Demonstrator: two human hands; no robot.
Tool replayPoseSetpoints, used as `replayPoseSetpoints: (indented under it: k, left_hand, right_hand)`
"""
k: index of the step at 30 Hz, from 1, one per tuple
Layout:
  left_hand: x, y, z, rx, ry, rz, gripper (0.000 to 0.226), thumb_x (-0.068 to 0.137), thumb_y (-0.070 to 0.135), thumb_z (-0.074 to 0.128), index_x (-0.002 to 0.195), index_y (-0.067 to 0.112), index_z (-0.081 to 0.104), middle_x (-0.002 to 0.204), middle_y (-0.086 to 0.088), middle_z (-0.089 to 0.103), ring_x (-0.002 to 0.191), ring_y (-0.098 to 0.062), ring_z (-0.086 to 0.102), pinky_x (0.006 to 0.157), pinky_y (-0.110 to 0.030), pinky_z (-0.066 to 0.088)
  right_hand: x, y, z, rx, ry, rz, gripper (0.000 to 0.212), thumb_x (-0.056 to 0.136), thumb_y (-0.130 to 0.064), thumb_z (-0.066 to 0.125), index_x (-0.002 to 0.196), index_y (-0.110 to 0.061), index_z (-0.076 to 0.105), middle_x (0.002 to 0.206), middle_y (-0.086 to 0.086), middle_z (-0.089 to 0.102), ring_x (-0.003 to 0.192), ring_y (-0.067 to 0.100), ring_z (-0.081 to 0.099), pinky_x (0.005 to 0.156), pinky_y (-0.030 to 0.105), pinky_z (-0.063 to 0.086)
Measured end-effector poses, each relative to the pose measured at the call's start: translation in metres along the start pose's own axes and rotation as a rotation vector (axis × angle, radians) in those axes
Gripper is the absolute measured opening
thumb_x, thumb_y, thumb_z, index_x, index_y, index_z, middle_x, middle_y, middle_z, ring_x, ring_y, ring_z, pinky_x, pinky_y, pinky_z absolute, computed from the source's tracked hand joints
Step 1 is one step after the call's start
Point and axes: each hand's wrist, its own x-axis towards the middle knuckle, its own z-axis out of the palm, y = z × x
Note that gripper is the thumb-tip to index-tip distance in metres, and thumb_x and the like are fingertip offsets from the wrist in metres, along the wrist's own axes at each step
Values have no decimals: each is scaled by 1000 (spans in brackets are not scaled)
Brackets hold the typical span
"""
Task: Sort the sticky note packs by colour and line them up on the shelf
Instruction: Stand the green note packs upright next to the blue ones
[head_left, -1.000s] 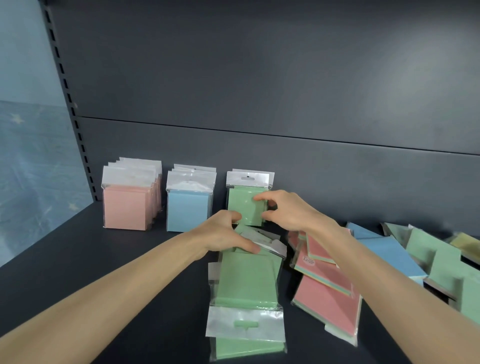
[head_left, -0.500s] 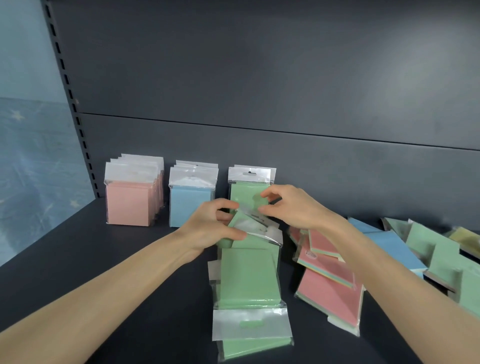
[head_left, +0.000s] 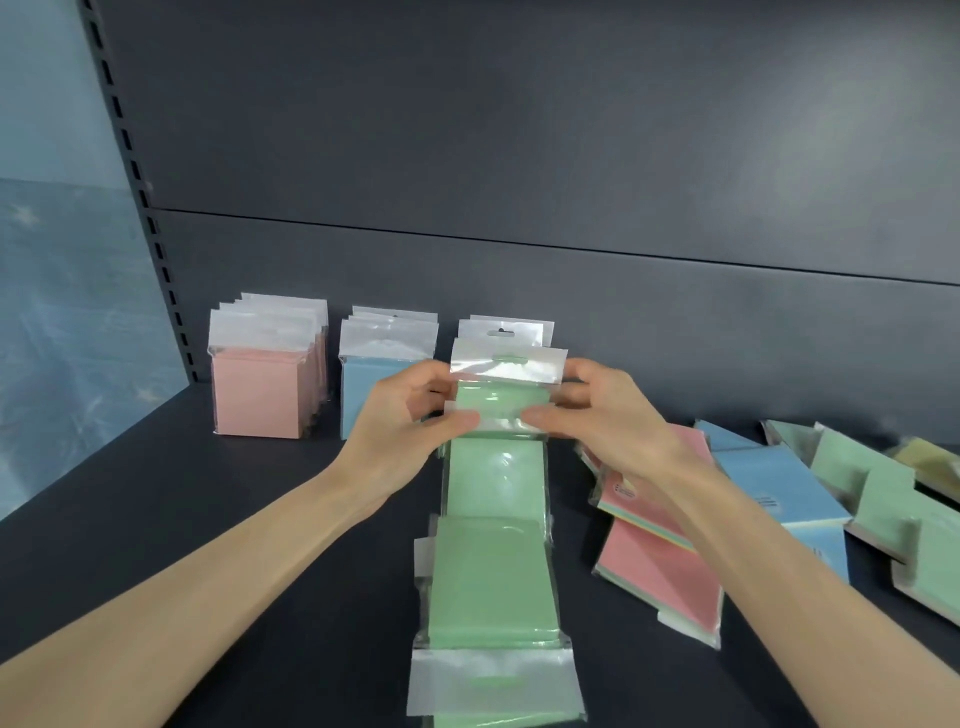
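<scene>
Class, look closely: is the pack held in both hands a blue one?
No: the held pack, gripped by the left hand and right hand, is green.

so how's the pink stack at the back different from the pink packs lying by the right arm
The pink stack at the back stands upright in a tidy row with hang tabs on top; the loose pink packs lie flat and overlap at angles. The stack sits far left beside the blue row; the loose ones lie partly under the right hand. Both are pink, in clear sleeves.

A dark grey back panel (head_left: 519, 130) meets a slotted upright (head_left: 136, 171) beside blue starred sheeting (head_left: 62, 312).
</scene>
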Motion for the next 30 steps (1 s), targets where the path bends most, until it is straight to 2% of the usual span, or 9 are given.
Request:
replayPoseSetpoints:
  k: [4, 7, 9, 12, 17, 20, 24, 27, 30]
  left_hand:
    - [0, 2, 0, 64, -31, -41, 33, 79, 8, 72, 105, 25, 60, 96, 10, 69, 88, -4, 66, 71, -10, 49]
    - [-1, 0, -3, 255, -125, -193, 68, 69, 23, 82, 124, 28, 42, 105, 9, 60, 89, -4, 63, 68, -13, 47]
    - [-1, -1, -5, 314, -158, -236, 73, 67, 22, 84, 127, 23, 42, 103, 5, 61, 82, -9, 65, 66, -16, 48]
    - [1, -2, -8, 303, -122, -228, 55, 68, 14, 82, 116, 14, 57, 95, -1, 67, 73, -10, 65, 65, -16, 52]
    - [2, -7, -8, 301, -50, -98, 32, 73, 10, 78, 92, 29, 60, 86, -3, 67, 72, -9, 61, 63, -6, 46]
    - [2, -13, -5, 333, -74, -77, 30, 77, 12, 75, 100, 23, 61, 85, -3, 63, 74, -12, 58, 60, -3, 42]
    - [3, -20, -2, 399, -12, -46, 30, 78, 19, 74, 103, 17, 58, 97, 1, 56, 86, -10, 56, 64, -7, 42]
    - [4, -21, 6, 380, -17, -32, 27, 83, 16, 69, 103, 18, 52, 95, 7, 59, 84, -5, 58, 66, -11, 47]
    - [10, -25, 14, 444, -51, -15, 30, 88, 14, 63, 113, 15, 48, 104, 3, 60, 96, -15, 59, 85, -29, 51]
  right_hand:
    - [1, 7, 1, -32, 116, -36, 19, 78, -9, 74, 95, -13, 67, 90, 3, 75, 87, 24, 71, 83, 31, 55]
    - [4, 11, 3, -16, 176, -40, 15, 78, -13, 75, 89, -11, 66, 84, 3, 75, 83, 25, 72, 83, 38, 56]
    - [4, 11, 3, 2, 205, -77, 12, 79, -11, 74, 87, -8, 65, 82, 4, 75, 78, 26, 71, 78, 32, 58]
    - [2, 8, 3, 52, 222, -120, 9, 81, -9, 72, 86, -8, 64, 80, 6, 73, 72, 17, 67, 68, 20, 57]
    - [3, 4, 4, 17, 87, -71, 16, 91, -17, 61, 91, -1, 65, 84, 11, 71, 72, 13, 66, 73, 26, 59]
    - [5, 6, 7, -42, 26, -38, 29, 93, -22, 58, 95, 7, 60, 96, 25, 68, 85, 29, 69, 80, 39, 58]
    - [3, 7, 4, -213, -93, -45, 39, 73, -22, 79, 109, -17, 63, 102, 5, 71, 94, 22, 68, 88, 38, 55]
    - [6, 5, 4, -474, -6, -65, 45, 69, -15, 78, 110, -19, 60, 98, 1, 68, 89, 21, 65, 84, 35, 53]
    - [15, 5, 4, -540, 39, -85, 39, 72, -13, 76, 107, -15, 58, 96, 5, 67, 86, 23, 64, 80, 35, 53]
